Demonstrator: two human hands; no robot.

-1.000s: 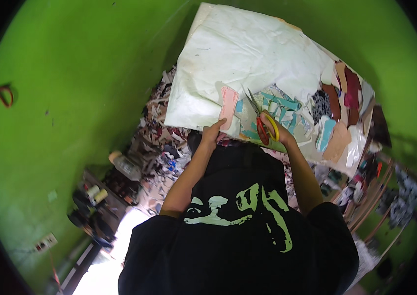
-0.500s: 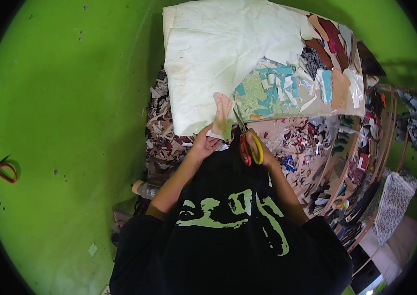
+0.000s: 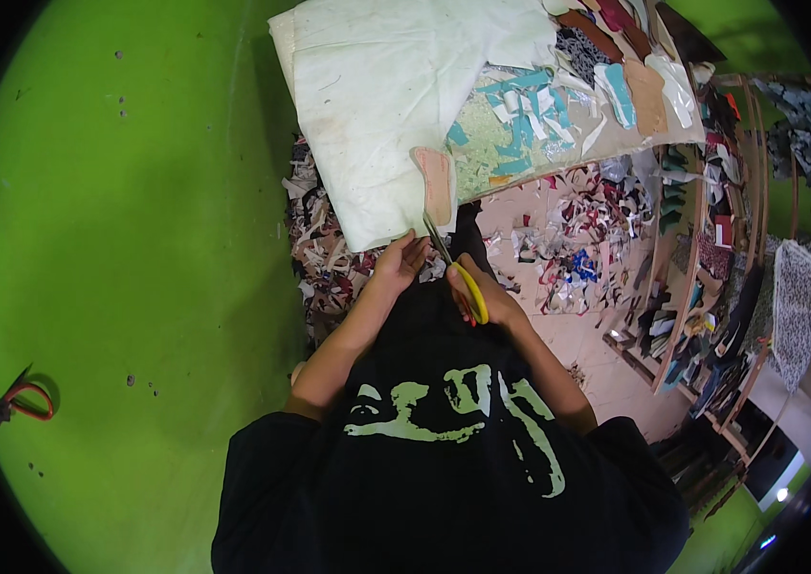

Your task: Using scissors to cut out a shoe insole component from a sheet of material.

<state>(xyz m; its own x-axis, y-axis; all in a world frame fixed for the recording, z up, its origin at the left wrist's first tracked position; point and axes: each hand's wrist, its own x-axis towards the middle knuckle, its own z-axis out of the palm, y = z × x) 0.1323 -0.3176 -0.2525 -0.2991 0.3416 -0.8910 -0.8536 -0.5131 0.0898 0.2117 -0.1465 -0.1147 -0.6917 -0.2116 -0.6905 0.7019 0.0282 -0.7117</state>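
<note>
The left hand (image 3: 401, 261) is closing its fingers on the near edge of a white sheet (image 3: 377, 115), the thumb lying on top. The right hand (image 3: 478, 293) is wrapping its fingers around the yellow-handled scissors (image 3: 468, 285) and hiding most of the red handle. The blades are pointing toward the sheet's near edge, close to the left fingers; how far apart they are standing cannot be told. A tan-pink piece (image 3: 436, 187) is lying on the sheet near its right edge, just beyond the blade tips.

Both hands are covering parts of the near edge. To the right, teal and white strips (image 3: 525, 110) are cluttering the table (image 3: 621, 143), with a larger tan piece (image 3: 649, 100) and a dark patterned cloth (image 3: 581, 55) lying farther along. A heap of scraps (image 3: 314, 206) is crowding the space left of the table, and more cuttings (image 3: 582, 263) are littering the floor (image 3: 563, 349). At far right a rack (image 3: 688, 277) is holding packed materials, and a speckled cloth (image 3: 798, 311) is hanging. Other red-handled scissors (image 3: 30, 400) are hanging against the green wall (image 3: 128, 268).
</note>
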